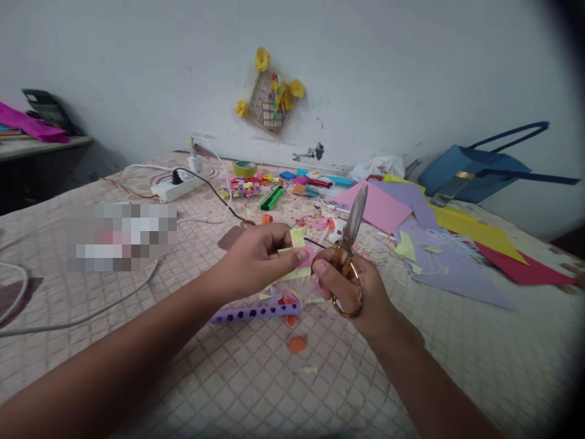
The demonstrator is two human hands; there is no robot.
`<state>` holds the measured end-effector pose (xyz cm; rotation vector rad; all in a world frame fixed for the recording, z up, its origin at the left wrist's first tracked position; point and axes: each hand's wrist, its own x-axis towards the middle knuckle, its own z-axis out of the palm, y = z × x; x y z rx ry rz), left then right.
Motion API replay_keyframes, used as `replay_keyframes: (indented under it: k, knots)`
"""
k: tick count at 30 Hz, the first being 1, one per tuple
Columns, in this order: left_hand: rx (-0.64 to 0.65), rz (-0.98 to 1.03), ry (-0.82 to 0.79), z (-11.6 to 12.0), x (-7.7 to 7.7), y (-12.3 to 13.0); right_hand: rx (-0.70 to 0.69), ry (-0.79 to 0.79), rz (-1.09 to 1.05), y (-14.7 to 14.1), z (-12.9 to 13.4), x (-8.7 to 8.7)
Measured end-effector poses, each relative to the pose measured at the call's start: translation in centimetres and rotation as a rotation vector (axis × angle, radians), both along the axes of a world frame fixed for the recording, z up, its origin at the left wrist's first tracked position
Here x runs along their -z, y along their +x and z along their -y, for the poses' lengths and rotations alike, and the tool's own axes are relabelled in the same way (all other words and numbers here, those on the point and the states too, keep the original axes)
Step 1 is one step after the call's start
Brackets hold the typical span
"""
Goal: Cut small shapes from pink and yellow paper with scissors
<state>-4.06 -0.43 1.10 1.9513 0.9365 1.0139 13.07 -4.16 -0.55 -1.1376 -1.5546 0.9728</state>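
Note:
Between the thumb and fingers of my left hand point(269, 256) is a small piece of pale yellow and pink paper point(298, 239). My right hand point(361, 292) grips a pair of scissors point(353, 222) with gold-coloured handles, a thumb at one loop and the blades pointing up and away. The two hands are close together, over the cloth. Below them lies a purple paper tube point(256, 313) with dark dots. Scraps of yellow paper and an orange paper disc point(297, 344) lie near the tube.
Coloured paper sheets point(448, 262) spread at the right, before a blue bag point(475, 171) and a glass bottle point(452, 188). Farther back are a green cutter point(272, 198), tape point(245, 168) and many paper bits. A power strip point(178, 186) and cables lie at the left.

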Motion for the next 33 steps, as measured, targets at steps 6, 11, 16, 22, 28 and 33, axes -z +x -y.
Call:
replay_keyframes:
  k: [6, 11, 16, 22, 28, 33]
  knots:
    - [0.017, -0.035, 0.028, 0.15, 0.03, 0.18, -0.010, -0.073, -0.056, -0.12, 0.02, 0.10]
    - [-0.016, -0.058, 0.034, 0.13, 0.00, 0.12, -0.052, -0.104, -0.038, -0.16, 0.17, 0.11]
    - [-0.003, -0.031, 0.010, -0.18, 0.06, -0.08, -0.083, -0.088, -0.028, -0.03, -0.06, 0.29]
    - [0.003, -0.064, 0.011, -0.35, -0.15, -0.26, -0.100, -0.084, -0.016, 0.07, -0.03, 0.21]
    - [0.013, -0.054, 0.005, -0.29, -0.02, -0.18, -0.127, -0.086, -0.052, 0.16, 0.12, 0.30]
    - [-0.016, -0.099, 0.072, -0.32, 0.20, -0.05, -0.140, -0.111, 0.014, -0.03, 0.10, 0.21]
